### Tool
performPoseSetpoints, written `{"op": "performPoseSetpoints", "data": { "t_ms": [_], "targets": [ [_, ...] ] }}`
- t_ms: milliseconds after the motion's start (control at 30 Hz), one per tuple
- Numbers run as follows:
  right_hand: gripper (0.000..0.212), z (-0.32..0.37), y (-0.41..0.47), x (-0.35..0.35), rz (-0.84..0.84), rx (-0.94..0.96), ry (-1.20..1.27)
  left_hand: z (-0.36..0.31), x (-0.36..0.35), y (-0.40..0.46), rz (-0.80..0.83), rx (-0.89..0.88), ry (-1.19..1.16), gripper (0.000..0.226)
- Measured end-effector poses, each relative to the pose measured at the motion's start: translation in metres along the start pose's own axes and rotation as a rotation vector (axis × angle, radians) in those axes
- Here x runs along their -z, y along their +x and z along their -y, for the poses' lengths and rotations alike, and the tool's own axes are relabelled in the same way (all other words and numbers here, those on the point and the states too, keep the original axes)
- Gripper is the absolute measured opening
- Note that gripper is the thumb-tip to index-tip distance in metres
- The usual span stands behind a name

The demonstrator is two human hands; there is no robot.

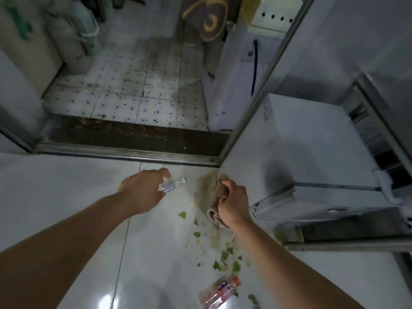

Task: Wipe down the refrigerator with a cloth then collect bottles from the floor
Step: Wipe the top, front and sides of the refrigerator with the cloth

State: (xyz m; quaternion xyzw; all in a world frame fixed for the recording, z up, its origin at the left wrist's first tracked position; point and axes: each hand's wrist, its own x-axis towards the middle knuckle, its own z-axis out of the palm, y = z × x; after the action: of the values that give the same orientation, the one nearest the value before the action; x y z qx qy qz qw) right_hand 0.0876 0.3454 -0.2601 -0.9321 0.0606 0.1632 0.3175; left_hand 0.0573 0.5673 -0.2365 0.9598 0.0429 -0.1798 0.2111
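A small clear bottle [172, 185] with a white cap lies on the glossy white floor near the door sill. My left hand [142, 190] hovers right over it, fingers apart, partly hiding it; whether the fingers touch it I cannot tell. My right hand [234, 200] grips a rolled brown cloth [219, 197] beside the white refrigerator [296, 139] on the right. A second, crushed clear bottle [220, 292] with a red cap and label lies on the floor at the bottom.
Green leaf scraps [225, 256] and a yellowish stain are scattered on the floor between the bottles. A dark metal door sill [124, 141] crosses ahead, with a speckled tiled floor and gas cylinders [66, 41] beyond. A metal frame [347, 245] juts out at the right.
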Motion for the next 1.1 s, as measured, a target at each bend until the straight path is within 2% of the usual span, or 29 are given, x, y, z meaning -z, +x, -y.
{"op": "performPoseSetpoints", "data": {
  "t_ms": [200,400,600,667,800,967,1100],
  "targets": [
    [0.048,0.019,0.039,0.041,-0.109,-0.007,0.073,-0.035,0.051,0.056,0.012,-0.11,0.069,0.043],
    [0.05,0.033,0.102,0.078,-0.189,-0.03,0.201,-0.087,0.086,0.153,0.083,-0.292,0.1,0.041],
    [0.035,0.049,0.142,0.101,-0.329,0.039,0.131,-0.132,0.092,0.235,0.154,-0.434,0.15,0.044],
    [0.042,0.055,0.153,0.109,-0.378,0.039,0.074,-0.146,0.096,0.257,0.144,-0.487,0.165,0.045],
    [0.057,0.064,0.167,0.124,-0.428,-0.023,0.125,-0.173,0.104,0.297,0.139,-0.601,0.172,0.048],
    [0.057,0.07,0.184,0.128,-0.547,-0.132,0.088,-0.201,0.107,0.338,0.132,-0.839,0.086,0.042],
    [0.054,0.08,0.191,0.112,-0.704,-0.216,0.096,-0.215,0.101,0.361,0.125,-1.088,0.126,0.042]
  ]
}}
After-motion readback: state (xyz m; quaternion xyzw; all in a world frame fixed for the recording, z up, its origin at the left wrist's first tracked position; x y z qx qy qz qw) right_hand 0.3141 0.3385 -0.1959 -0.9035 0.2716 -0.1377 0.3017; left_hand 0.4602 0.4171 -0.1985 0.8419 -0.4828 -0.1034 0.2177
